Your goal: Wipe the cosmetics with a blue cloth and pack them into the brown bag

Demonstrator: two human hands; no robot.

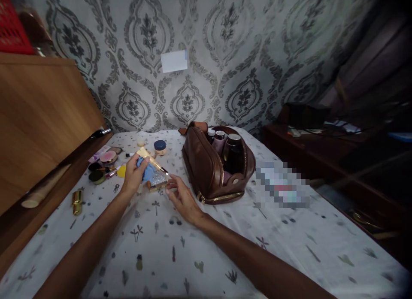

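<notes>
Gold-coloured tube [151,161], flat end up and left, dark narrow end down and right, just left of centre frame. Left hand [131,172] has it pinched between thumb and fingers, with something blue and crumpled [147,169] bunched under the grip; can't tell if that's cloth or wrap.

Right hand [184,200] sits lower and right of the tube: fingers half curled, thumb apart from the index. Fingertips are right by the tube's dark end and the edge of a glittery silver piece [158,179]. Contact with either: can't tell at this size.

Step in hand, my read: left holds and presents the tube, right works near its narrow end. Next move calls for a steady left pinch and a clean right fingertip hold, without knocking the glitter piece just below.

Tube lies between the two hands, higher in frame than the right one.

Brown leather bag [206,170] stands open at centre right, near the right hand, bottles [234,151] upright inside. Navy-lidded jar [160,147] just above the tube, pink compact [108,157] among small items left of the left hand, gold cylinder [77,202] farther out, lower left. All on white printed cloth [167,264].
</notes>
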